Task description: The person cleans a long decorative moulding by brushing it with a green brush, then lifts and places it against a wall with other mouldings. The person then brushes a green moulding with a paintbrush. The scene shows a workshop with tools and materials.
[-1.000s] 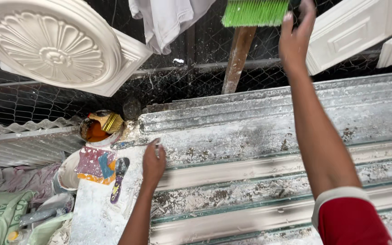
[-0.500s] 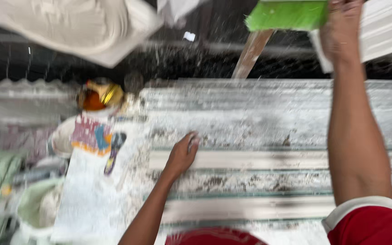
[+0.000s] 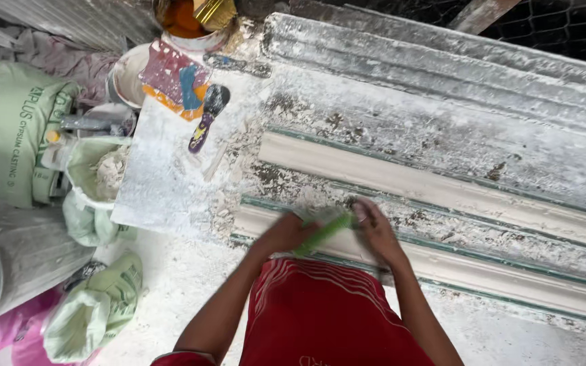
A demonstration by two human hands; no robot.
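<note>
Red shirt (image 3: pixel 320 312) with thin pale stripes near the chest, short sleeves; bare forearms, bare hands

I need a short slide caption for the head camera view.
Both hands, left hand and right hand, hold a green brush over a white plaster moulding.

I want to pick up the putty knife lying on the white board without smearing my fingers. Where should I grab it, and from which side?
Take the putty knife by its purple handle, the lower end nearest you. The dark blade points away toward the orange bucket. It lies flat on the white board, so probably come from above, pinching the handle's two long sides.
</note>
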